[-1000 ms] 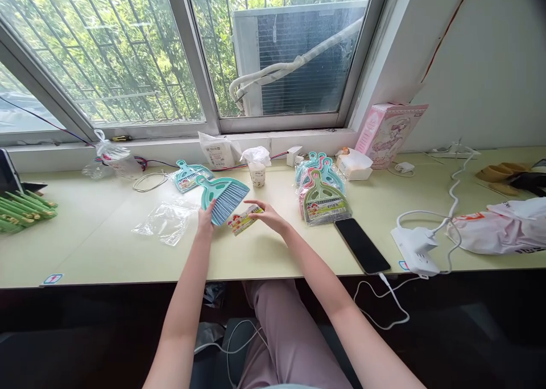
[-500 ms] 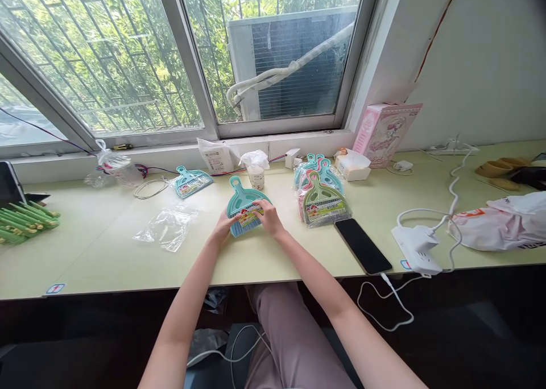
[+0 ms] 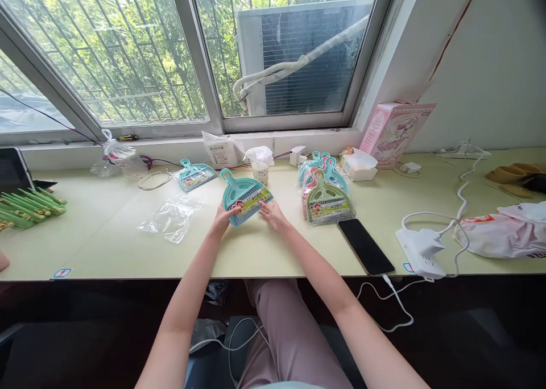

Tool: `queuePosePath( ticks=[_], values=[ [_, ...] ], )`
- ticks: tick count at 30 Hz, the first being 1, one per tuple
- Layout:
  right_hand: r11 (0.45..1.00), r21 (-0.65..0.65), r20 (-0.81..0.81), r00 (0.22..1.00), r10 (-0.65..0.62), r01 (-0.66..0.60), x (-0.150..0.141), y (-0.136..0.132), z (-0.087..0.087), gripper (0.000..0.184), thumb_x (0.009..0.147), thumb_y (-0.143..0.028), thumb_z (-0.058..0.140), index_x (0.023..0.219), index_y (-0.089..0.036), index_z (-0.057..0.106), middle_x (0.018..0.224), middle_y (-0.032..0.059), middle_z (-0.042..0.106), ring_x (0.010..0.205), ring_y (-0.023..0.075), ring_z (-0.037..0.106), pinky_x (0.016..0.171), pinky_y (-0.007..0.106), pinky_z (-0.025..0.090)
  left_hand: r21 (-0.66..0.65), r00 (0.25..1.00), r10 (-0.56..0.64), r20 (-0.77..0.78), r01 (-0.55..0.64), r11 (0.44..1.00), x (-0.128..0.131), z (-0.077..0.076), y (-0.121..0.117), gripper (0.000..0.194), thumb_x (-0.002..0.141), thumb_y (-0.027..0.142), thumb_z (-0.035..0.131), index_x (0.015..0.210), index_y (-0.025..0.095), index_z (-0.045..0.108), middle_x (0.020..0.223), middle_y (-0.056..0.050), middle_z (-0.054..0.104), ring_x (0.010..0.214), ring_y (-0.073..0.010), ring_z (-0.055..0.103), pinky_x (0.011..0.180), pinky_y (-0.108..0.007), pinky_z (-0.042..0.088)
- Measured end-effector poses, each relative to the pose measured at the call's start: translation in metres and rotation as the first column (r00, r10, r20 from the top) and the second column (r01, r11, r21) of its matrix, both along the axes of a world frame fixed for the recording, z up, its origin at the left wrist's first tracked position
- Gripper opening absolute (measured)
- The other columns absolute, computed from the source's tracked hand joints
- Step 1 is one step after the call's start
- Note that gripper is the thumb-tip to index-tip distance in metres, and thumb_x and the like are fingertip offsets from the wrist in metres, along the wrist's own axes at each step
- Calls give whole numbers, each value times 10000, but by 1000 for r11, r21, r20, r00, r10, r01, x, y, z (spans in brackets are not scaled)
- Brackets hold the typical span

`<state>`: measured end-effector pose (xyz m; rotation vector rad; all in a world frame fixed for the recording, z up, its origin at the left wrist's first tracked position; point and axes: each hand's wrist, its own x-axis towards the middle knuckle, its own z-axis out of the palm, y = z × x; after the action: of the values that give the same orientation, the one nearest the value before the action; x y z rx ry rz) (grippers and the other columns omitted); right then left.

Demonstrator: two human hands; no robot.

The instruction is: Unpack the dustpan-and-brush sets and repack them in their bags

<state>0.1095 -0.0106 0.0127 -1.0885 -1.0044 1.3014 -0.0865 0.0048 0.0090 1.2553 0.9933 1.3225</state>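
A turquoise mini dustpan and brush set (image 3: 239, 189), with a yellow and green label across it, is tilted up in front of me over the desk. My left hand (image 3: 223, 218) grips its lower left edge, the thumb lying across the label. At the lower right edge is my right hand (image 3: 273, 214), its fingertips closed against the brush side. To the left lies a crumpled clear plastic bag (image 3: 171, 219). Behind it rests another turquoise dustpan set (image 3: 195, 176) in clear wrap. Right of my hands is a pile of wrapped dustpan sets, a green one (image 3: 328, 201) in front.
A black phone (image 3: 365, 247) on a cable and a white power strip (image 3: 421, 254) lie at the right. Behind stand a bagged cup (image 3: 260, 170), a tissue pack (image 3: 359, 165) and a pink box (image 3: 396, 134). Green stalks (image 3: 32, 207) and another person's hand (image 3: 2, 261) appear far left.
The dustpan set has been raised and turned, its handle now pointing up-left. My right hand has slid from the label to the lower right edge. Another person's hand has appeared at far left.
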Motion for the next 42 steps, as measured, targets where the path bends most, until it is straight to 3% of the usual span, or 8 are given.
queuePosePath(
  ticks=[3, 9, 13, 16, 24, 27, 31, 42],
  values=[
    [979, -71, -256, 952, 166, -189, -5, 2, -6, 285, 806, -301, 725, 1039, -178, 617, 1070, 93, 729, 967, 214, 713, 921, 402, 576, -2, 999, -35, 4, 35, 999, 3, 1, -3, 777, 579, 369, 867, 1265, 169, 562, 1197, -140, 659, 1118, -327, 637, 957, -444, 520],
    [991, -46, -295, 949, 108, -127, -2, -1, -4, 185, 770, -243, 763, 891, -165, 647, 889, 59, 761, 861, 221, 737, 860, 421, 617, 50, 962, 28, -272, -15, 999, -8, 9, -2, 578, 767, 500, 706, 1234, 175, 609, 1284, -166, 619, 1273, -356, 524, 1068, -499, 417],
    [993, -62, -272, 959, 84, -105, 4, -2, -1, 213, 745, -241, 792, 876, -163, 643, 852, 61, 764, 880, 243, 740, 837, 434, 629, 340, 532, 640, -555, -557, 758, -42, 5, 6, 507, 901, 420, 516, 1311, 124, 553, 1529, -221, 366, 1490, -367, 168, 1166, -609, 158],
    [992, -73, -262, 961, 83, -106, 5, -2, -1, 232, 737, -226, 795, 903, -158, 648, 862, 60, 766, 878, 243, 741, 835, 430, 631, 339, 279, 660, -698, -683, 647, -68, -6, 8, 518, 824, 329, 601, 1290, 107, 560, 1562, -259, 281, 1491, -438, 60, 1092, -727, 124],
    [987, -79, -249, 962, 115, -139, 4, 0, -2, 158, 759, -190, 767, 857, -152, 650, 851, 59, 765, 838, 230, 742, 836, 429, 630, 212, 438, 470, -766, -517, 829, -67, -11, 12, 386, 898, 394, 472, 616, 184, 631, 810, -163, 672, 948, -342, 621, 942, -493, 431],
    [979, -94, -229, 961, 154, -179, 6, 0, -2, 148, 762, -183, 764, 855, -152, 653, 838, 54, 764, 812, 219, 740, 822, 416, 633, 354, 411, 550, -727, -463, 813, -60, -11, 14, 130, 808, 313, 626, 779, 190, 660, 976, -129, 643, 953, -295, 606, 924, -423, 452],
    [965, -138, -191, 962, 196, -224, 8, 0, -4, 139, 758, -136, 752, 867, -135, 664, 859, 66, 764, 770, 202, 735, 804, 398, 634, 367, 463, 559, -688, -442, 818, -60, -14, 16, 458, 721, 113, 668, 1170, 158, 592, 1261, -150, 498, 932, -236, 616, 894, -383, 495],
    [915, -182, -139, 931, 339, -360, 5, 1, -7, 197, 725, -112, 772, 900, -122, 681, 905, 98, 762, 781, 213, 737, 807, 405, 624, 588, 661, 615, -429, -313, 746, -43, -3, 9, 214, 848, 187, 607, 1051, 176, 675, 985, -77, 700, 848, -196, 679, 849, -376, 555]
  ],
)
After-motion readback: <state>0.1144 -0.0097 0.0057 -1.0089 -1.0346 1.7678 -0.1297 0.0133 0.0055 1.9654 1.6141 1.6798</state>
